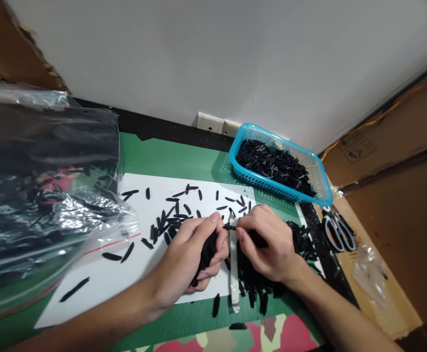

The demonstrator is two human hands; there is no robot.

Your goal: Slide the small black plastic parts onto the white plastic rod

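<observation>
My left hand (193, 247) is closed around a bunch of small black strips (208, 252), and its thumb and index finger meet at the left end of a single black strip (230, 227). Pinched at that strip's right end are the fingertips of my right hand (268, 239). Below the strip a narrow whitish band (234, 278) lies lengthwise between both hands. A dense pile of black strips (253, 274) sits under and beside my right hand. More loose strips (162, 225) are scattered over the white sheet (136, 278) left of my hands.
A blue plastic basket (283, 188) full of small black pieces stands at the back right. Scissors (338, 232) lie right of it on cardboard. A large clear zip bag (48, 195) with dark contents covers the left side. Wall sockets (210, 123) are behind.
</observation>
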